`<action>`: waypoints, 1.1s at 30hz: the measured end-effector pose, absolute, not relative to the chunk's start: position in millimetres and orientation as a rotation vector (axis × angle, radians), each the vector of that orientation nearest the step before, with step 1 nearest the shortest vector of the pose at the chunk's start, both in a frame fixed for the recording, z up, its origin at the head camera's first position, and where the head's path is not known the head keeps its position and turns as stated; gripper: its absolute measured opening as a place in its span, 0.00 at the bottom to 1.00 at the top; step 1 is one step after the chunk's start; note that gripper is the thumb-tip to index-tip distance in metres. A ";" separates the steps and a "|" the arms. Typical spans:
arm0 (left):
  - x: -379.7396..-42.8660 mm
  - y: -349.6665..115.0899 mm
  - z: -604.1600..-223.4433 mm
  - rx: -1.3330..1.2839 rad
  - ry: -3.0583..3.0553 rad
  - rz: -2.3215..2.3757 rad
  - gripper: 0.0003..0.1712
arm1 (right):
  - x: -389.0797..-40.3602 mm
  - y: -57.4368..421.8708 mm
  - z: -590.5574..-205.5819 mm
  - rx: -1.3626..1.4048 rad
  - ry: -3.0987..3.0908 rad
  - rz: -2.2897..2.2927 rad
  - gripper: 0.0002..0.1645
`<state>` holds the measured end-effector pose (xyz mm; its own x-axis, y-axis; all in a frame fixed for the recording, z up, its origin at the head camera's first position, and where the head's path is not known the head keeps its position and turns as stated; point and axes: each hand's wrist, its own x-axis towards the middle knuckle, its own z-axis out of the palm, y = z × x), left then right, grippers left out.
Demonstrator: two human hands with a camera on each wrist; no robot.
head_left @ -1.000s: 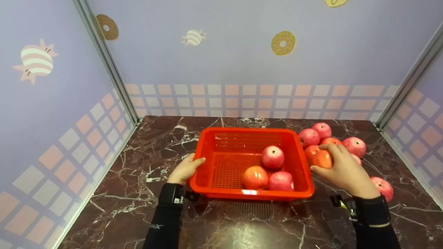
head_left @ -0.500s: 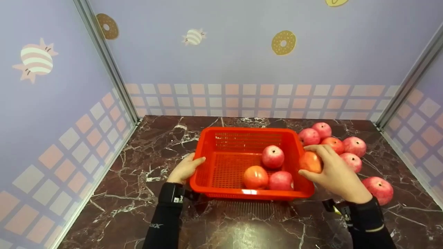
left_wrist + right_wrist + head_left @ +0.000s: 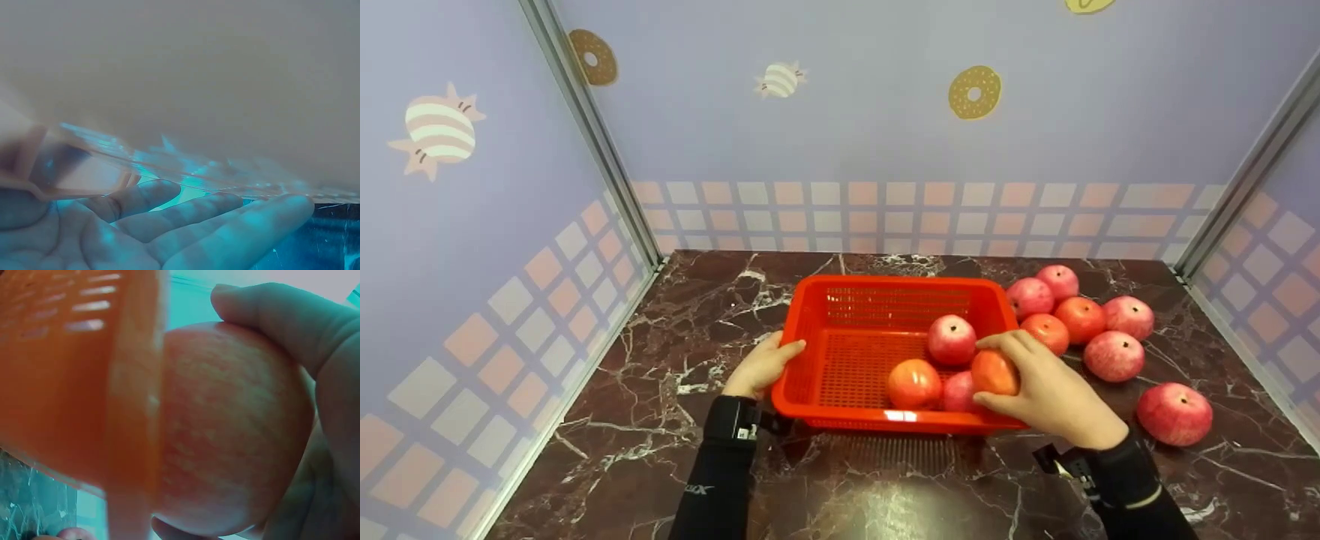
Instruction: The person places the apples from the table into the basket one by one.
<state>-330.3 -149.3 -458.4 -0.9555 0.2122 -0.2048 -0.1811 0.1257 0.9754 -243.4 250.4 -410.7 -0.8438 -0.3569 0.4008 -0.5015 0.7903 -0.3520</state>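
A red plastic basket (image 3: pixel 900 282) with slotted walls stands on the table. My left hand (image 3: pixel 757 367) holds its left side, thumb over the rim; the left wrist view shows the other fingers (image 3: pixel 236 236) stretched along its underside. Over the basket's right side, my right hand (image 3: pixel 1050 390) grips an orange-red apple (image 3: pixel 994 373) between thumb and fingers. The right wrist view shows that apple (image 3: pixel 236 427) beside the basket rim (image 3: pixel 135 394), which hides part of it. Inside lie a pink apple (image 3: pixel 952 340), an orange-red apple (image 3: pixel 914 385) and another pink apple (image 3: pixel 959 391), partly covered.
Right of the basket lies a cluster of several apples (image 3: pixel 1080 320). A single larger apple (image 3: pixel 1174 414) lies nearer, right of my right wrist. The dark marbled table (image 3: pixel 712 300) is enclosed by patterned panels (image 3: pixel 885 135) at back and sides.
My right hand has carried the orange-red apple leftward from the cluster, over the rim to above the basket's right part. My left hand and the basket have stayed put.
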 end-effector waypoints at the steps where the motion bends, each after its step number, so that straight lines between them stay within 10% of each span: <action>1: -330.2 -149.5 -458.8 0.032 2.110 1.901 0.23 | -243.2 249.4 -411.9 0.662 -2.673 0.648 0.34; 33: -329.5 -150.1 -460.2 0.045 2.127 1.907 0.23 | -253.3 223.7 -444.1 0.711 -2.721 0.496 0.24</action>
<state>-329.5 -150.1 -460.2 -0.9593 0.2105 -0.1881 -0.1641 0.1262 0.9783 -253.3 223.7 -444.1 -0.8380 -0.4161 0.3531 -0.5139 0.8194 -0.2539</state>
